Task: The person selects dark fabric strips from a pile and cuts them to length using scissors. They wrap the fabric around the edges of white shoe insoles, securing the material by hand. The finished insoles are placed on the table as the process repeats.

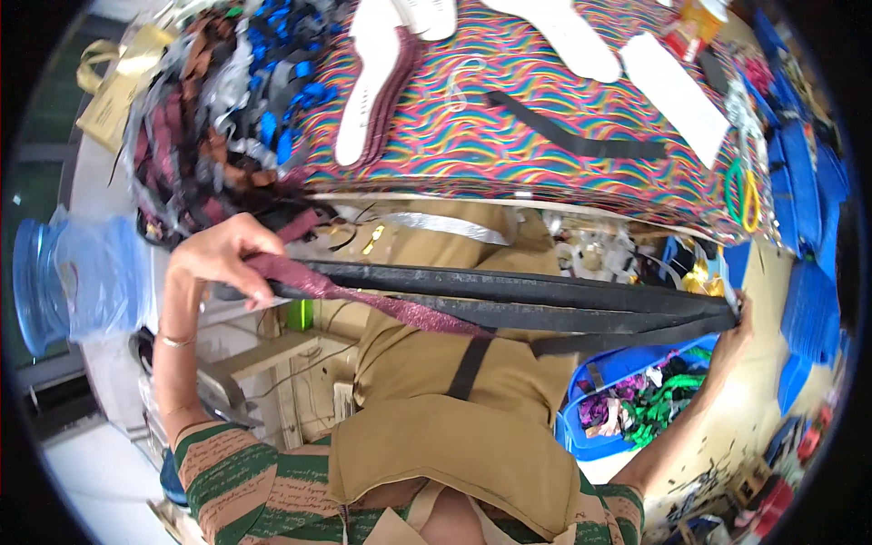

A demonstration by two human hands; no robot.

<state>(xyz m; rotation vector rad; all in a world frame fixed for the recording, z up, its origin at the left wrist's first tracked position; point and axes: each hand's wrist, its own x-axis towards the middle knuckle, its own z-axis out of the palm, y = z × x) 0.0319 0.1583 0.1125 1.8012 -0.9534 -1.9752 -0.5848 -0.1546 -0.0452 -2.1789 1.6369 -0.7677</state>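
Several long black strips stretch across in front of my body, over my lap. My left hand is closed on their left end and on a glittery maroon strip, which twists along part of the black ones. At the far right, my right hand grips the other end; its fingers are partly hidden. Another black piece hangs below the bundle over my tan apron. On the patterned tabletop beyond lies a loose black strip.
White sole-shaped pieces, a maroon-edged stack of such pieces and scissors lie on the table. Tangled strips are heaped at its left. A blue bin of scraps stands at lower right, a blue water bottle at left.
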